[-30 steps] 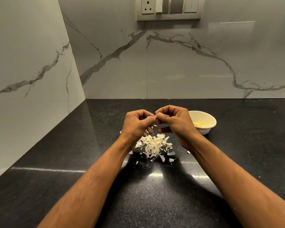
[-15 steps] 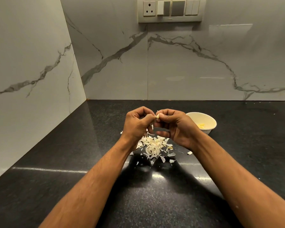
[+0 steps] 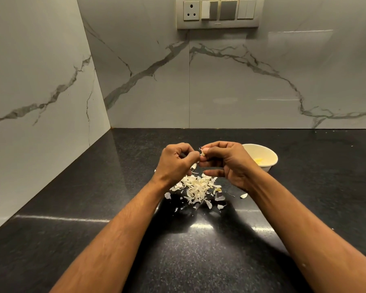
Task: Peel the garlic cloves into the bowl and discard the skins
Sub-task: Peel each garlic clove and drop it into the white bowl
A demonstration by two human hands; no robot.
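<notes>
The work area was a black speckled tabletop [image 3: 97, 218] set into a corner formed by 2 grey-veined marble wall panels. A switch plate [image 3: 218, 12] with 1 socket was mounted high on the rear panel.

The bowl [image 3: 264, 154], cream-coloured and round, stood on the tabletop toward the rear. Pale yellow peeled garlic [image 3: 258, 160] lay inside it, on the side nearest the person.

The right hand [image 3: 226, 163] was raised above the tabletop just left of the bowl, partly covering the bowl's left rim. Its thumb and forefinger were pinched together on 1 garlic clove [image 3: 202, 152]; the remaining fingers were curled beneath. A thin strip of skin projected upward from the clove.

The left hand [image 3: 175, 163] was raised further left of the bowl, fingers curled, with its fingertips meeting the clove from the opposite side. Both hands therefore gripped the same clove. Which part of the clove the left fingertips held could not be determined.

The pile of skins [image 3: 195, 188] lay on the tabletop left of the bowl and nearer the person, directly below the 2 hands. Loose flakes were scattered around its edges. 1 separate pale fragment [image 3: 243, 195] lay in front of the bowl, just beside the right wrist.
</notes>
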